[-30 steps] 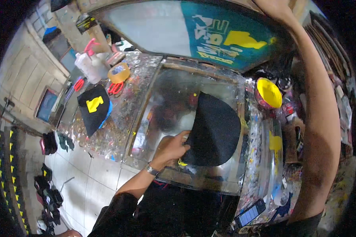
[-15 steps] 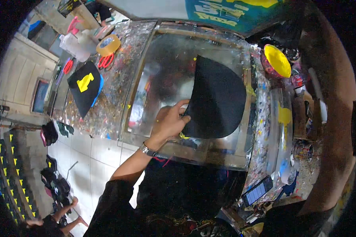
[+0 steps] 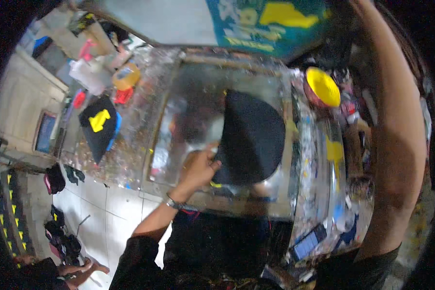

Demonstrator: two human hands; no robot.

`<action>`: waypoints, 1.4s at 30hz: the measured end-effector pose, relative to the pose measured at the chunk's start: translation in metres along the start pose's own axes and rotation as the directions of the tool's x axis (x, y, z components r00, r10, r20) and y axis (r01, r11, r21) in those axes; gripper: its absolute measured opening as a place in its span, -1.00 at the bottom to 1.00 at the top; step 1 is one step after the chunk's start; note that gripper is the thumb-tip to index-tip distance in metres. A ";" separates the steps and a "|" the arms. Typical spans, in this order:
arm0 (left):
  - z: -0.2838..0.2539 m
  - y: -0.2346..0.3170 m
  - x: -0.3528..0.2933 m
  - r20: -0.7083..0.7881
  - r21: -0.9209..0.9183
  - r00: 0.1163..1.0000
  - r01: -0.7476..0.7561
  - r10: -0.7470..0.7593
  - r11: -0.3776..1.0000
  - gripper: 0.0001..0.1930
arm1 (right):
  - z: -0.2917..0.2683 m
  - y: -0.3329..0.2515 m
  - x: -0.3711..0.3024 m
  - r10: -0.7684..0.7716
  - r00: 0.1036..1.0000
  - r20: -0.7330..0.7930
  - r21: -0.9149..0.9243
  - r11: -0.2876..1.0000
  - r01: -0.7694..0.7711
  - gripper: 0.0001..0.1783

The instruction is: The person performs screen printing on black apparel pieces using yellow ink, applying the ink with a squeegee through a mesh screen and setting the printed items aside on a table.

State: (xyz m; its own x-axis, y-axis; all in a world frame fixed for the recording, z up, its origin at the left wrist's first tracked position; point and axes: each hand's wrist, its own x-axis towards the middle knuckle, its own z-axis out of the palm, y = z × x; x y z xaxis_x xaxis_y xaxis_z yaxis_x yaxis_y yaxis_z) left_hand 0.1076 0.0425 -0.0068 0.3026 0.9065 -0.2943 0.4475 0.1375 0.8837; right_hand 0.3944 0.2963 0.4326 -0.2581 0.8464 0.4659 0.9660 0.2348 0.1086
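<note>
A black half-round panel point(image 3: 253, 140), which looks like fabric, lies on the glass plate point(image 3: 191, 82) in front of me. At its straight left edge is my left hand point(image 3: 198, 166), fingers closed on that edge near the lower corner; blur softens the fingertips. Small yellow marks show at the panel's corners. My right arm point(image 3: 398, 121) reaches up along the right side, and its hand lies beyond the top of the picture. Past the plate's far edge rises a framed printing screen point(image 3: 179, 21) with a teal area and a yellow patch.
On the left are a black piece with a yellow print point(image 3: 99, 121), orange-handled scissors point(image 3: 124, 95), a tape roll point(image 3: 126, 76) and a spray bottle point(image 3: 87, 72). A yellow-lined bowl point(image 3: 323, 87) and a phone point(image 3: 308, 244) sit right. Another person's limbs point(image 3: 84, 270) show lower left.
The whole view has shifted, so the plate and panel appear lower and further left. My right forearm has swung inward toward the top. My left hand stays at the panel's edge.
</note>
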 end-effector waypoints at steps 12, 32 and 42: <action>-0.016 0.003 -0.049 0.243 0.719 0.733 -0.576 0.635 0.389 -0.22 | -0.016 -0.035 -0.025 0.204 0.978 0.043 0.030 0.978 -0.205 -0.44; -0.084 0.072 -0.066 -0.618 -0.606 0.780 -0.555 0.104 0.570 -0.30 | 0.086 -0.166 -0.302 -0.095 0.937 -0.337 0.011 0.994 0.104 -0.49; -0.061 -0.037 -0.093 -0.314 -0.573 0.924 0.000 -0.220 0.819 -0.52 | 0.188 0.031 -0.321 0.502 0.807 -0.311 -0.208 0.792 -0.574 -0.45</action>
State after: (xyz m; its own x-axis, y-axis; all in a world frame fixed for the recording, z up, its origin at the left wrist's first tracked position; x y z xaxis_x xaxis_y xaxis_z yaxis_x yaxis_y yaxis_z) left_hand 0.0119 -0.0226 0.0097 -0.0834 0.9325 -0.3515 -0.1158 0.3413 0.9328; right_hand 0.5042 0.1218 0.1210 0.2826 0.6523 0.7034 0.9169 -0.3991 0.0018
